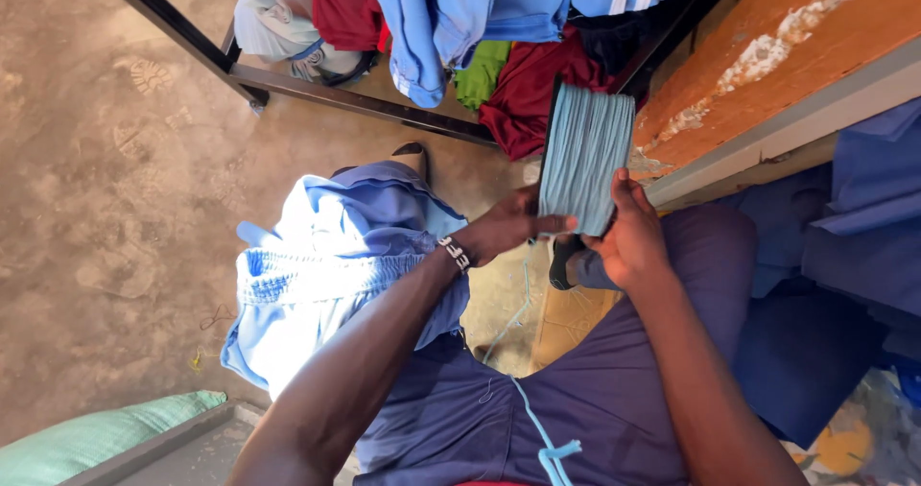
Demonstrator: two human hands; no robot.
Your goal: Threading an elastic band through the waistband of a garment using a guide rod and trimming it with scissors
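Note:
A large spool of pale blue thread [585, 155] is held up in front of me, its black core edge showing at the left. My left hand [508, 227] pinches its lower left edge; a beaded bracelet sits on that wrist. My right hand [628, 237] grips the lower right side, thumb on the thread. A light blue garment with an elastic waistband [326, 275] lies over my left knee. A loose thread [513, 318] hangs down below the spool.
A black metal rail [317, 93] carries hanging clothes [451, 16] in blue, red and green at the top. An orange worktop with a pale edge [767, 83] stands at right, blue cloth [854, 227] beneath it. A green sack [96, 438] lies at bottom left on the dirt floor.

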